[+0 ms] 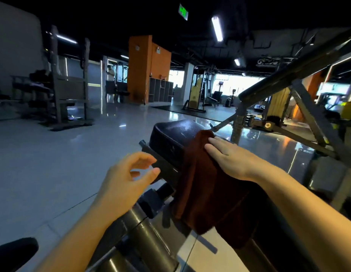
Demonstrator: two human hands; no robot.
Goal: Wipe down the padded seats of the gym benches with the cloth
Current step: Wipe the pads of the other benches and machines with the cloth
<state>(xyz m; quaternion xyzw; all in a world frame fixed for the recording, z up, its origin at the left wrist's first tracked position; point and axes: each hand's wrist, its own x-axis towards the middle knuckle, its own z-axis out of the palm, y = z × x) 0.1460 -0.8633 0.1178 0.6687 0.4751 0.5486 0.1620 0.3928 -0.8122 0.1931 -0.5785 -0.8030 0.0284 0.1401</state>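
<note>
A black padded seat point(171, 137) of a gym bench lies in front of me, its far end rounded and shiny. A dark brown cloth point(205, 185) is draped over the seat's near part and hangs down its side. My right hand point(229, 156) presses flat on the cloth with straight fingers. My left hand point(127, 175) hovers to the left of the seat, fingers loosely curled, holding nothing, close to a black bar point(161, 165) under the pad.
The bench's grey metal frame tube point(143, 228) runs below the seat toward me. An angled steel machine frame point(300, 107) rises at the right. Glossy tiled floor point(53, 163) spreads to the left, with racks point(68, 95) and an orange pillar point(147, 69) farther back.
</note>
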